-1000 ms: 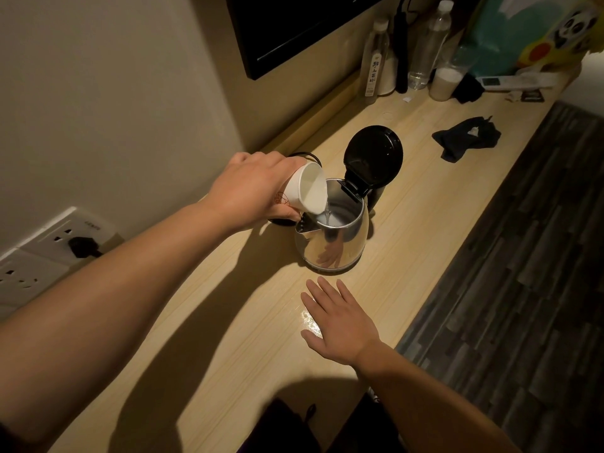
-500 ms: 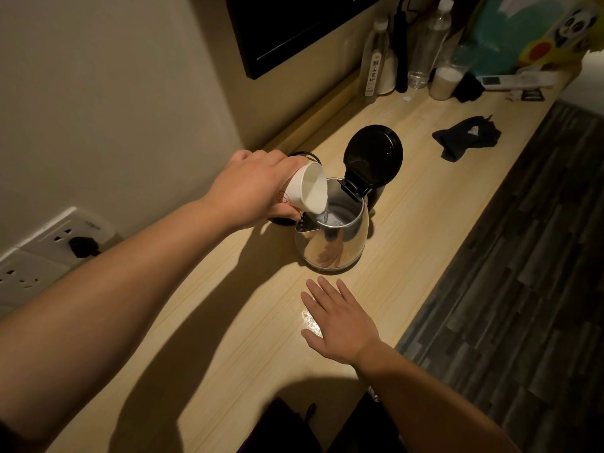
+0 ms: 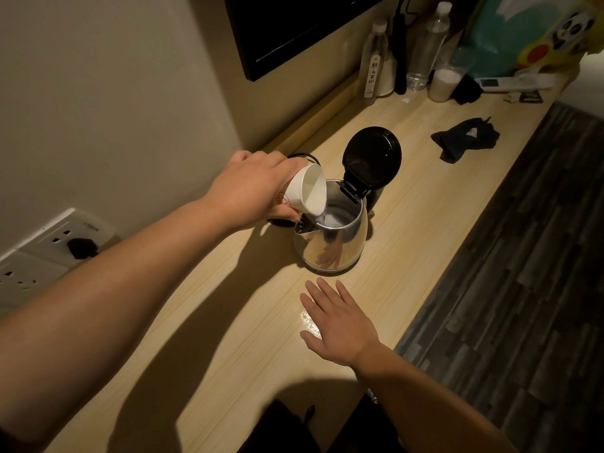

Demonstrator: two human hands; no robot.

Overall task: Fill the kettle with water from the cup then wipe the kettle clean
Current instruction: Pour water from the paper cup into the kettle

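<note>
L hand [image 3: 251, 188] tips white paper cup [image 3: 305, 191] over open steel kettle [image 3: 330, 243]; R hand [image 3: 340, 325] flat, empty; dark cloth [image 3: 464, 140] far right, nearer R.

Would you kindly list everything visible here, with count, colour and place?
Kettle: one, shiny steel, mid-counter, black lid open.
Cup: one, white, tipped over the kettle mouth.
Cloth: one, dark, on the counter beyond the kettle.
Bottles: at least three, clear, at the far end.
Remote: one, white, far end.
Bag: one, teal with a panda, far end.
Screen: one, black, on the wall.
Sockets: white, left wall, one black plug in.
Counter: light wood.
Left hand: holding the cup.
Right hand: flat on the counter.
</note>
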